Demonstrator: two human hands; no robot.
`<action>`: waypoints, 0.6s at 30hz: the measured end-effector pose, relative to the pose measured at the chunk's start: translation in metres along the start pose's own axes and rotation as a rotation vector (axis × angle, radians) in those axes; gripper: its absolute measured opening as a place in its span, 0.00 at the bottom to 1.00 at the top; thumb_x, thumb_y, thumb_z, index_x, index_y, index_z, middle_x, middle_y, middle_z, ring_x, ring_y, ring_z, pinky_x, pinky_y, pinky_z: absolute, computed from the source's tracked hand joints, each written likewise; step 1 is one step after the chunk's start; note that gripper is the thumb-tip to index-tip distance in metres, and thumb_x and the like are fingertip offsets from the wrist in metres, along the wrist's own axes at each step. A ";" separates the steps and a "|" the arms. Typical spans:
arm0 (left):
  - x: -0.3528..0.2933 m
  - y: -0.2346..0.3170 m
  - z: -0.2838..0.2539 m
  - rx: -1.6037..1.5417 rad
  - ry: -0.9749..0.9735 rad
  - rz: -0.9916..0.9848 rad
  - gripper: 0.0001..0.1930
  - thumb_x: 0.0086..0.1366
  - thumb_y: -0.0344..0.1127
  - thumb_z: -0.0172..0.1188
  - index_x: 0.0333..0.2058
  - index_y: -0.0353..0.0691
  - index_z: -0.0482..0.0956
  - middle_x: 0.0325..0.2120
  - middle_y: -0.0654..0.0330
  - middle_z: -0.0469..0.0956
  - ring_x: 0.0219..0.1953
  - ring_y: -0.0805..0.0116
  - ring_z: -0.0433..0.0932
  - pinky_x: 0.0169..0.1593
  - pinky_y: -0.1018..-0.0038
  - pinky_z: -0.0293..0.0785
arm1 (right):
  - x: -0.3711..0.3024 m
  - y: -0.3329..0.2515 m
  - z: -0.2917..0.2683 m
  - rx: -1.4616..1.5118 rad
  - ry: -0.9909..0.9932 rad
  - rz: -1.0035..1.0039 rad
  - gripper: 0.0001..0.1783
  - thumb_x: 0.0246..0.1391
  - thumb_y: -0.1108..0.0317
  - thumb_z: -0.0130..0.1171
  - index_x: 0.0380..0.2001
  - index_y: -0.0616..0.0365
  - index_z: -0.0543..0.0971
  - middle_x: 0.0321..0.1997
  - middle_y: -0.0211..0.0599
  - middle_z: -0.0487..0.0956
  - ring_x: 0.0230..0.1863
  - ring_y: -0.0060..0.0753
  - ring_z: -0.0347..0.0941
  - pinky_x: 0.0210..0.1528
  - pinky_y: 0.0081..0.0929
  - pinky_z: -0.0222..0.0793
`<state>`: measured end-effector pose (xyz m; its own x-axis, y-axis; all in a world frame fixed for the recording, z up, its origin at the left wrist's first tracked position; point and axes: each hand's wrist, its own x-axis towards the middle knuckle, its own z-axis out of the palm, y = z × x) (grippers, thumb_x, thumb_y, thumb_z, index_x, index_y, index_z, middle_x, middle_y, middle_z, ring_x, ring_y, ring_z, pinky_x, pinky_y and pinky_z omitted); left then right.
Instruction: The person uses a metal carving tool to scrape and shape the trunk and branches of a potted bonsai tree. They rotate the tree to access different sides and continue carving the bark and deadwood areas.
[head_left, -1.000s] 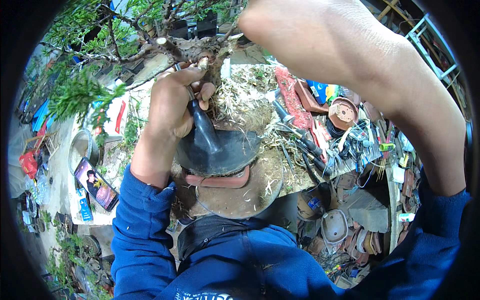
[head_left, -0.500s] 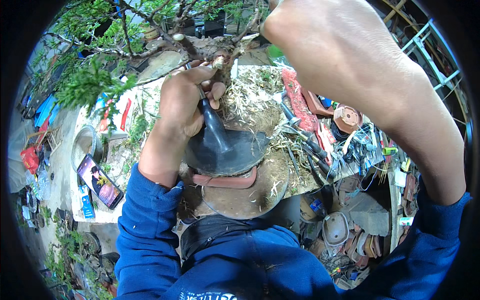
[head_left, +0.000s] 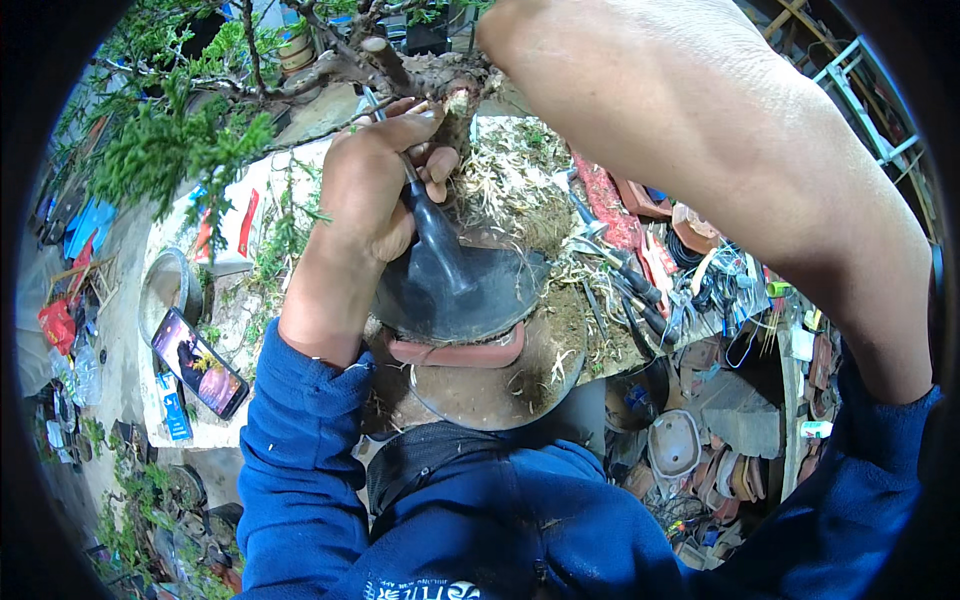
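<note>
A bonsai tree with a thick bare trunk and green needled foliage stands before me. My left hand is closed around a slim tool with a metal shaft and black handle, its shaft pointing up toward the branches. The left fingertips lie next to the trunk, below a pale cut patch. Under the handle, a black sheet covers a reddish-brown pot. My right hand reaches over the tree's right side at the upper edge; its fingers are out of sight.
The pot rests on a round turntable. Wood shavings litter the table. Hand tools and wires crowd its right side. A lit phone leans by a round basin at left. Stacked pots sit below right.
The view has shifted slightly, and my right hand has moved up and left, farther out of the picture. My left hand keeps its grip on the tool by the trunk.
</note>
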<state>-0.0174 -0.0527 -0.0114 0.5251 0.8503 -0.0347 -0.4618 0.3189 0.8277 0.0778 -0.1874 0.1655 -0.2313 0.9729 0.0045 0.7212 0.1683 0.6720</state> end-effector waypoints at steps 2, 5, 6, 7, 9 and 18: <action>0.000 -0.001 -0.001 -0.015 -0.019 0.023 0.09 0.70 0.25 0.48 0.41 0.23 0.74 0.31 0.56 0.73 0.24 0.71 0.71 0.26 0.75 0.65 | 0.003 -0.001 0.002 -0.005 0.001 0.005 0.08 0.50 0.73 0.58 0.26 0.63 0.85 0.29 0.47 0.85 0.34 0.43 0.85 0.40 0.39 0.82; 0.001 0.000 -0.001 -0.032 -0.026 0.015 0.08 0.70 0.25 0.49 0.41 0.24 0.74 0.31 0.56 0.73 0.24 0.71 0.71 0.25 0.77 0.65 | 0.006 -0.003 0.001 0.002 -0.003 0.020 0.08 0.51 0.73 0.58 0.27 0.62 0.86 0.29 0.46 0.85 0.34 0.43 0.85 0.40 0.38 0.82; 0.002 0.000 -0.001 -0.032 -0.009 0.009 0.08 0.70 0.24 0.49 0.42 0.24 0.74 0.31 0.57 0.73 0.25 0.71 0.71 0.25 0.77 0.65 | 0.008 -0.004 0.000 0.001 -0.006 0.027 0.08 0.51 0.73 0.58 0.27 0.62 0.86 0.29 0.46 0.85 0.34 0.43 0.85 0.41 0.38 0.82; 0.002 0.001 -0.001 -0.025 -0.021 0.012 0.08 0.70 0.25 0.49 0.41 0.24 0.74 0.31 0.56 0.73 0.25 0.71 0.71 0.25 0.77 0.65 | 0.009 -0.006 0.000 0.002 -0.010 0.038 0.08 0.51 0.73 0.58 0.27 0.62 0.86 0.30 0.46 0.85 0.34 0.43 0.85 0.41 0.38 0.82; 0.002 0.001 -0.001 -0.008 -0.001 0.004 0.08 0.70 0.25 0.49 0.41 0.25 0.74 0.31 0.56 0.73 0.25 0.71 0.71 0.24 0.77 0.65 | 0.012 -0.009 0.002 -0.010 -0.018 0.064 0.08 0.51 0.72 0.58 0.27 0.62 0.86 0.30 0.46 0.85 0.35 0.43 0.85 0.41 0.38 0.82; 0.003 -0.001 -0.001 -0.023 -0.062 0.019 0.07 0.70 0.25 0.49 0.44 0.27 0.71 0.32 0.56 0.73 0.25 0.70 0.72 0.24 0.77 0.66 | 0.009 0.006 0.027 -0.037 0.026 -0.031 0.08 0.49 0.72 0.59 0.26 0.59 0.87 0.28 0.44 0.86 0.34 0.44 0.86 0.40 0.38 0.82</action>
<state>-0.0167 -0.0502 -0.0126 0.5590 0.8290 0.0159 -0.4876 0.3132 0.8149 0.0977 -0.1734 0.1494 -0.2698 0.9629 0.0021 0.6892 0.1916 0.6988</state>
